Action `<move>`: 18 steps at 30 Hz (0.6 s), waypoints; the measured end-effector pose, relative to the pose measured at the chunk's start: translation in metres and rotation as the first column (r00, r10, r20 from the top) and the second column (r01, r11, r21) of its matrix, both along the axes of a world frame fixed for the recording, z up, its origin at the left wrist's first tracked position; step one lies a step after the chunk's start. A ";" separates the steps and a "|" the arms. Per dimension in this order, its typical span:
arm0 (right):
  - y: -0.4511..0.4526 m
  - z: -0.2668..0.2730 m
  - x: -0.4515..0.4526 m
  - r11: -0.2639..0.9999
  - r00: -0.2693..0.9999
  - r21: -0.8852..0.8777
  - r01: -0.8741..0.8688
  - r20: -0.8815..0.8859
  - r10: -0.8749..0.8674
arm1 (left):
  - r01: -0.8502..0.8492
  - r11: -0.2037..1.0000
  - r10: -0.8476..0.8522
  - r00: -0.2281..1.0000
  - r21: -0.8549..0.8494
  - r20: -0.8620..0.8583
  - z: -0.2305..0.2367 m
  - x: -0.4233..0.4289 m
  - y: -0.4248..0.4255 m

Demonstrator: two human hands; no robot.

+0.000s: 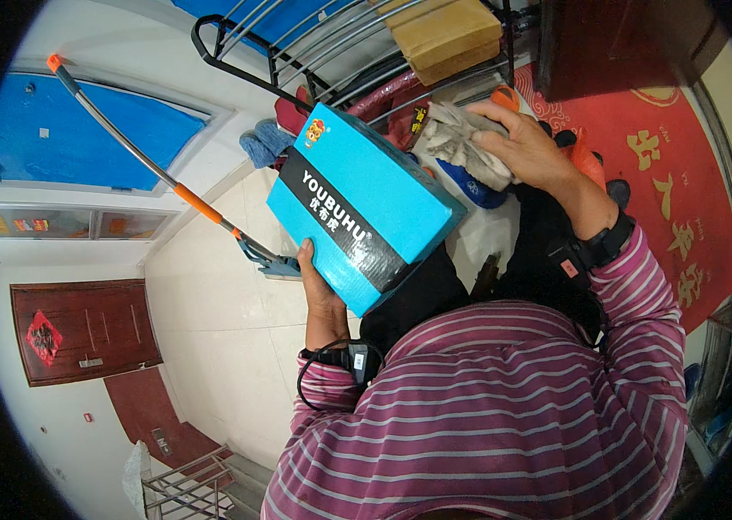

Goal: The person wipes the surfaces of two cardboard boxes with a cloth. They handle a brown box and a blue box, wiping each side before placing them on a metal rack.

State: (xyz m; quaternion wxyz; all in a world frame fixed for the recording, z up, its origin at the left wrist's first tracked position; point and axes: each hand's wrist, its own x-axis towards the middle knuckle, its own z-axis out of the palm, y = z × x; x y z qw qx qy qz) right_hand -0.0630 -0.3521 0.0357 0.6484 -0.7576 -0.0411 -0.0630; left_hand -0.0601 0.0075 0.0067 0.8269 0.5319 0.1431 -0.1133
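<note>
My left hand [320, 292] grips a turquoise cardboard shoebox [398, 175] by its near left side, thumb over the edge. A black band with printed writing crosses the box, which is held tilted over my lap. My right hand [528, 143] holds a crumpled grey-white cloth [467, 140] bunched in its fingers, to the right of the box and apart from it. Below the cloth a blue shoe or slipper [473, 185] shows in part on the floor. Whatever lies under the box is hidden.
A metal shoe rack [314, 49] stands ahead, with a brown cardboard box [447, 36] on it. Blue slippers [266, 143] lie by its foot. A mop [197, 205] leans at the left over the tiled floor [210, 351]. A red doormat [671, 182] lies right.
</note>
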 end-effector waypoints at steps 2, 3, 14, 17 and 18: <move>0.004 0.012 0.013 0.996 0.993 -0.094 0.010 0.114 0.000 | 0.022 1.000 -0.022 1.000 -0.008 -0.018 0.005 0.004 0.001; 0.006 0.019 0.019 0.992 0.974 -0.126 -0.017 0.222 0.045 | 0.034 0.999 -0.034 0.999 0.004 -0.030 0.007 0.007 0.002; 0.078 0.039 0.102 0.965 0.873 -0.259 -0.044 0.459 0.163 | 0.101 0.994 -0.095 0.987 0.038 -0.132 -0.003 0.020 0.021; 0.088 0.032 0.111 0.982 0.882 -0.178 -0.065 0.450 0.139 | 0.119 0.992 -0.115 0.986 0.029 -0.121 -0.009 0.026 0.026; 0.091 0.030 0.114 0.985 0.886 -0.155 -0.070 0.445 0.133 | 0.112 0.993 -0.106 0.986 0.039 -0.125 -0.012 0.029 0.027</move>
